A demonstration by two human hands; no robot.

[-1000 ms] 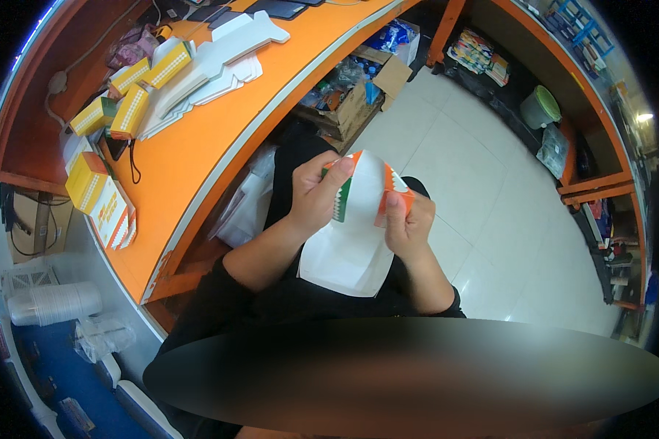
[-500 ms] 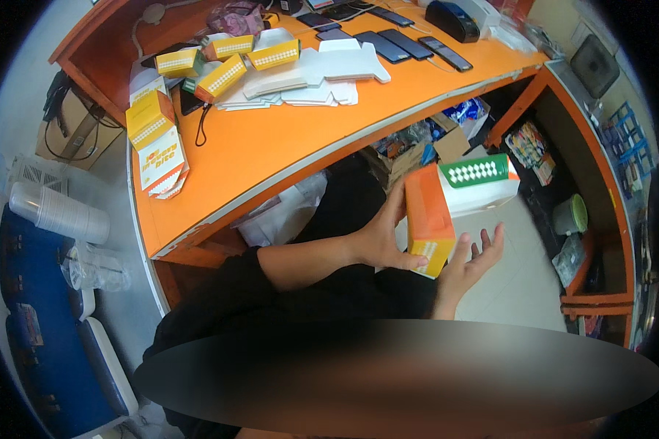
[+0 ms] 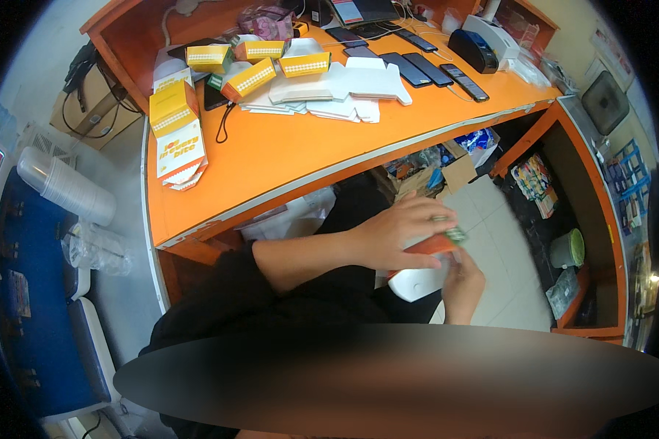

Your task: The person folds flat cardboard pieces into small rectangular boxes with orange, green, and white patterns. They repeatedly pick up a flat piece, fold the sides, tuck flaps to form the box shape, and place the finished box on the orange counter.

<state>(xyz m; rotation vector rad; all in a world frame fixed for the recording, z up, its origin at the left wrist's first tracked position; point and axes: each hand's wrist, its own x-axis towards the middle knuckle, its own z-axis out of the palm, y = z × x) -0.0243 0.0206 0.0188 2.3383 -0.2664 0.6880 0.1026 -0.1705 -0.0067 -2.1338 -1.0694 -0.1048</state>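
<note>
Left hand (image 3: 399,235) lies palm-down, fingers spread, gripping an orange-and-white carton (image 3: 426,265) from above; right hand (image 3: 463,284) clasps it from beneath, fingers curled upward.

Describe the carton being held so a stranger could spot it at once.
Look below the front edge of the curved orange desk, over the person's lap. There the left hand and right hand grip an orange carton with a white underside. Unlike the yellow cartons up on the desk, it is in hand.
</note>
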